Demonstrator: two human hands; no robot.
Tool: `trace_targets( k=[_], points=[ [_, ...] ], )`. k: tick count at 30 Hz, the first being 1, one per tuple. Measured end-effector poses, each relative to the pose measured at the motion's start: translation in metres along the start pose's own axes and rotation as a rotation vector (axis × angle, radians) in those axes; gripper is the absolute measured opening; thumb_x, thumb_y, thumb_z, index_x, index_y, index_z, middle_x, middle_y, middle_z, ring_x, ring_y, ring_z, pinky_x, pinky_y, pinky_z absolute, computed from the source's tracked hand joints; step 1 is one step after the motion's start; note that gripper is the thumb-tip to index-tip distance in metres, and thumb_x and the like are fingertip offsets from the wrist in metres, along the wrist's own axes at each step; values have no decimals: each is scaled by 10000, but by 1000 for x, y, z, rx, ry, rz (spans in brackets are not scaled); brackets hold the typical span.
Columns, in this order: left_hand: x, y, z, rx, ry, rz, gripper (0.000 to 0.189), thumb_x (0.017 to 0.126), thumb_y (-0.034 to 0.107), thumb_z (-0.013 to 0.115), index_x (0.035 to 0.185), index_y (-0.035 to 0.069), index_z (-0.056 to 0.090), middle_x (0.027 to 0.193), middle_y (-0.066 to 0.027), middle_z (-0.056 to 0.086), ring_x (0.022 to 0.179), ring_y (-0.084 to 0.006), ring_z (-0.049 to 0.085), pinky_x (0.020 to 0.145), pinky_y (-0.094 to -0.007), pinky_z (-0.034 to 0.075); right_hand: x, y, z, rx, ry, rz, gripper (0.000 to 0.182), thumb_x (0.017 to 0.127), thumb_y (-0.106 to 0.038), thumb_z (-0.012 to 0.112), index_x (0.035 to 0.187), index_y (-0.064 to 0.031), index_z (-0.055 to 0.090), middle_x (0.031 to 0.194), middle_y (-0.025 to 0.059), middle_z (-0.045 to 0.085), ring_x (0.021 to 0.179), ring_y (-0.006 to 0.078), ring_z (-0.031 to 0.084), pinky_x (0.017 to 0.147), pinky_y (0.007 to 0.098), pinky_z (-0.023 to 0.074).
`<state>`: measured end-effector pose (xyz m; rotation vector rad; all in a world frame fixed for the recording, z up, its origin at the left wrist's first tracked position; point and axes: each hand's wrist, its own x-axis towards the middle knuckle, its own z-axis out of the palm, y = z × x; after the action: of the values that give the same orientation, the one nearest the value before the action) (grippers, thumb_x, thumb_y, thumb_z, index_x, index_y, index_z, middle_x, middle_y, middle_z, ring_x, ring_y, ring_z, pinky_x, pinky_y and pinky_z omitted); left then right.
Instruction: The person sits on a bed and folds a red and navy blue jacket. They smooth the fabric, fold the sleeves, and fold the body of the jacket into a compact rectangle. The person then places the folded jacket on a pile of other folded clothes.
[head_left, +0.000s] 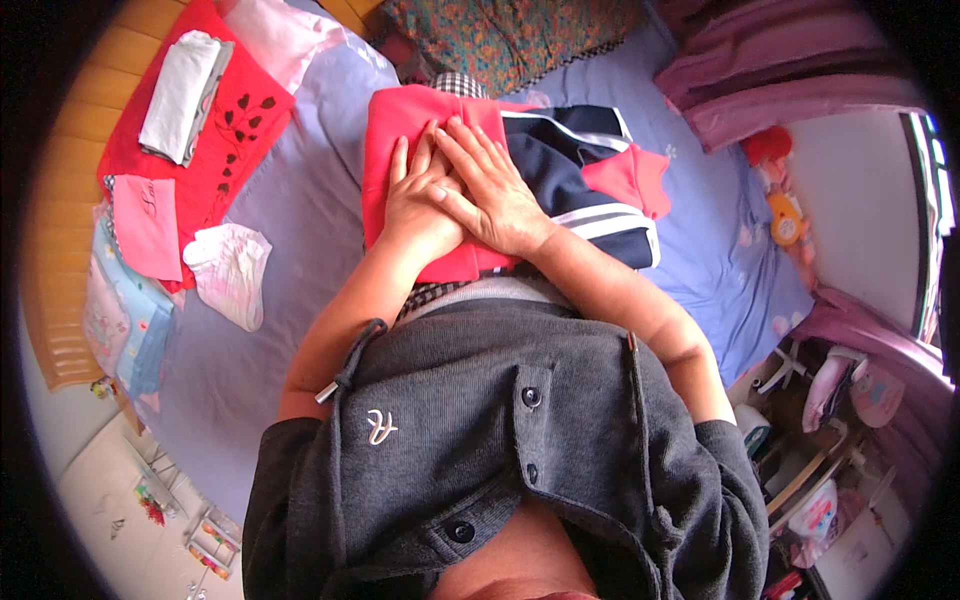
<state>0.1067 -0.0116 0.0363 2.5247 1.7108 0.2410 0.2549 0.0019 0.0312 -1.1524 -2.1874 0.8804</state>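
My left hand (424, 202) lies flat, palm down, on a coral-red folded garment (382, 225) in front of my torso. Over it crosses my right hand (499, 191), its thumb and fingers resting on the left hand and on the cloth; it hides part of the left fingers. Neither hand grips anything. A navy part (547, 161) with white stripes extends to the right of the red part, and a coral-red piece (637, 180) shows between its two striped ends. Black-and-white checked cloth (459, 84) shows beyond the garment and also between it and my waist.
A lavender sheet (322, 202) covers the bed. At left, folded white cloth (180, 97) sits on a red pillow (259, 157), near folded pink cloth (150, 225) and a crumpled white-and-pink diaper (232, 274). A floral cloth (517, 37) lies beyond; purple curtains (780, 67) hang at right.
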Motion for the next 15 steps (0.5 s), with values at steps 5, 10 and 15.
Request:
trace_targets(
  k=[5,10,15],
  points=[
    [-8,-38,-19,-679,98,-52,298,894,172,675,1178,83,685,1442,-132,502,1324,-327,475,1108,-442,351,-20,22,6,36,-10,94,800,949,-573,492,1519,-53,283,1572,220,247,1458,399,230,1185,489,192],
    [-38,-73,-8,-1096,306,-683,599,873,261,756,1342,-27,521,1290,-165,600,1158,-220,588,1012,-327,445,-10,-3,-16,-78,18,176,745,958,-527,502,1495,-45,321,1548,254,269,1438,415,263,1170,527,205],
    [-37,-69,-29,-1560,10,-843,587,877,279,748,1335,-15,529,1252,-114,617,1117,-180,595,972,-310,462,5,-7,-10,-72,100,146,729,939,-495,552,1492,-79,324,1493,324,295,1364,469,353,1122,513,314]
  ],
)
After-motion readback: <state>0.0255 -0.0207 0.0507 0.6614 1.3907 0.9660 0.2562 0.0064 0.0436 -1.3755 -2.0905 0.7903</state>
